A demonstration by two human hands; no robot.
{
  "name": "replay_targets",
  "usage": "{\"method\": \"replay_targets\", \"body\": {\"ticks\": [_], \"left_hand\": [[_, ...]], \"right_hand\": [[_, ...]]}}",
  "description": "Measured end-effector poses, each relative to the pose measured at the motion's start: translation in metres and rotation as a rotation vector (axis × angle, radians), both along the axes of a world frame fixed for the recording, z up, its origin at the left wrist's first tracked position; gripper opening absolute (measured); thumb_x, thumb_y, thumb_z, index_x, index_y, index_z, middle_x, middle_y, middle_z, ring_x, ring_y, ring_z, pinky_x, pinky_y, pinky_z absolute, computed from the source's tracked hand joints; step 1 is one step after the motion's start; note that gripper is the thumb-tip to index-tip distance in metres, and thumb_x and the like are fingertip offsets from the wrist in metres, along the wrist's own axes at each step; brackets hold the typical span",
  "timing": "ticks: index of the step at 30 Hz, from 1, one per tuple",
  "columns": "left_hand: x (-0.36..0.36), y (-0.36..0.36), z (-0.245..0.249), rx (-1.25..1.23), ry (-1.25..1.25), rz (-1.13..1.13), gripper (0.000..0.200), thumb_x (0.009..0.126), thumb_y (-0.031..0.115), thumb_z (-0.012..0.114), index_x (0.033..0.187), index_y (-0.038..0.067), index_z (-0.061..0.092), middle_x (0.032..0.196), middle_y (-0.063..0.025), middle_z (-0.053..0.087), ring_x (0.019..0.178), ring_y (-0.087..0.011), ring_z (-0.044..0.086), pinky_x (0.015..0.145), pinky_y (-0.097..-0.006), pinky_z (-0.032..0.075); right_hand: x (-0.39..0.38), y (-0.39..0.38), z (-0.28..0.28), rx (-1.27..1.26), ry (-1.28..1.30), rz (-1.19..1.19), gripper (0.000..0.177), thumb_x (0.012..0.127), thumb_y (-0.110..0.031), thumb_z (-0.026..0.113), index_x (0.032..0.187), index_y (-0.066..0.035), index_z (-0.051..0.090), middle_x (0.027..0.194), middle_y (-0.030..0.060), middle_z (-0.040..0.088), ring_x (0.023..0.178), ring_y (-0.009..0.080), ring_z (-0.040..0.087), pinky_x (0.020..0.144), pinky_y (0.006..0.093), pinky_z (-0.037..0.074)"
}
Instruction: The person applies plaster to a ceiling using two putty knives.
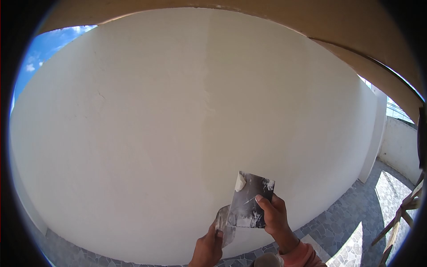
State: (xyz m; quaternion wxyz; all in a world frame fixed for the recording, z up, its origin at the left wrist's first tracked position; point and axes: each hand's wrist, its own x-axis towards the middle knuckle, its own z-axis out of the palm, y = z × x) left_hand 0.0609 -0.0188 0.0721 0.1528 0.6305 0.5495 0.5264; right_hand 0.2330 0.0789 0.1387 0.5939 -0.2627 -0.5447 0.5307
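My right hand (276, 218) is closed on a dark, flat rectangular putty blade (249, 202), with the thumb lying across its face. White smears cover part of that blade, and a thick dab of putty (240, 182) sits at its upper left corner. My left hand (208, 247) is wrapped round a second, greyish scraper (228, 234), whose face is smeared too. The two tools overlap in this view, the dark one in front, hiding part of the scraper. Behind them stands a broad white wall (147, 133), with a darker, beige-toned area on its right half.
Grey stone-patterned flooring (344, 212) runs along the wall's foot, with bright sunlit patches. A wooden trestle-like frame (396, 218) stands at the far right. Beyond the wall's right end is a low white wall (400, 140). A brown overhang (347, 22) spans the top.
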Motion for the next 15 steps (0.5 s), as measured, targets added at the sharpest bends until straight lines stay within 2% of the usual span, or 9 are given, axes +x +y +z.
{"method": "replay_targets", "body": {"ticks": [3, 5, 7, 9, 11, 13, 15], "left_hand": [[-0.009, 0.002, -0.001, 0.051, -0.125, -0.055, 0.033, 0.103, 0.013, 0.047, 0.13, -0.005, 0.05, 0.076, -0.0161, 0.062, 0.066, -0.026, 0.06, 0.064, -0.035, 0.047], [-0.012, -0.003, 0.009, 0.059, -0.208, -0.081, 0.031, 0.103, 0.014, 0.047, 0.127, -0.007, 0.052, 0.074, -0.0106, 0.06, 0.065, -0.0177, 0.054, 0.063, -0.0312, 0.045], [-0.019, -0.003, 0.01, -0.002, -0.301, -0.115, 0.032, 0.103, 0.014, 0.046, 0.126, -0.007, 0.053, 0.075, -0.0066, 0.06, 0.069, -0.014, 0.052, 0.065, -0.0284, 0.044], [-0.021, -0.001, 0.004, -0.006, -0.367, -0.134, 0.032, 0.103, 0.015, 0.046, 0.126, -0.007, 0.053, 0.076, -0.0033, 0.059, 0.071, -0.0112, 0.05, 0.066, -0.0264, 0.042], [-0.021, 0.006, -0.002, 0.044, -0.404, -0.139, 0.033, 0.103, 0.016, 0.047, 0.126, -0.007, 0.054, 0.077, -0.0009, 0.057, 0.073, -0.0094, 0.048, 0.066, -0.0251, 0.041], [-0.023, 0.005, -0.001, 0.012, -0.408, -0.145, 0.034, 0.103, 0.018, 0.046, 0.125, -0.007, 0.054, 0.077, -0.0007, 0.055, 0.073, -0.009, 0.046, 0.065, -0.0252, 0.039], [-0.023, 0.003, 0.002, -0.008, -0.414, -0.147, 0.034, 0.103, 0.019, 0.047, 0.125, -0.007, 0.054, 0.076, -0.0003, 0.054, 0.072, -0.0087, 0.044, 0.064, -0.0254, 0.038]], "right_hand": [[0.003, 0.012, 0.054, 0.235, -0.021, -0.055, 0.022, 0.097, -0.015, 0.059, 0.109, 0.003, 0.064, 0.081, -0.0061, 0.058, 0.071, 0.0027, 0.047, 0.065, 0.023, 0.043], [0.011, 0.023, 0.095, 0.457, -0.172, -0.149, 0.023, 0.098, -0.016, 0.059, 0.11, 0.003, 0.064, 0.082, -0.0042, 0.061, 0.073, 0.003, 0.05, 0.067, 0.0241, 0.045], [0.014, 0.027, 0.147, 0.757, -0.333, -0.325, 0.024, 0.098, -0.017, 0.058, 0.111, 0.003, 0.063, 0.08, -0.0016, 0.061, 0.071, 0.0053, 0.051, 0.066, 0.0253, 0.046], [0.015, 0.042, 0.196, 1.081, -0.431, -0.552, 0.024, 0.098, -0.016, 0.057, 0.112, 0.003, 0.062, 0.079, 0.0033, 0.064, 0.068, 0.0093, 0.054, 0.066, 0.0275, 0.048], [0.013, 0.051, 0.247, 1.201, -0.556, -0.652, 0.022, 0.098, -0.013, 0.057, 0.114, 0.001, 0.063, 0.081, 0.0098, 0.065, 0.069, 0.0148, 0.057, 0.068, 0.0302, 0.049], [0.004, 0.059, 0.288, 1.306, -0.611, -0.76, 0.023, 0.098, -0.009, 0.055, 0.118, -0.003, 0.063, 0.09, 0.0136, 0.068, 0.074, 0.022, 0.063, 0.073, 0.0347, 0.052], [0.0, 0.081, 0.325, 1.563, -0.652, -0.877, 0.026, 0.097, -0.006, 0.052, 0.121, -0.005, 0.063, 0.1, 0.0145, 0.068, 0.083, 0.0296, 0.065, 0.076, 0.0395, 0.052]]}}
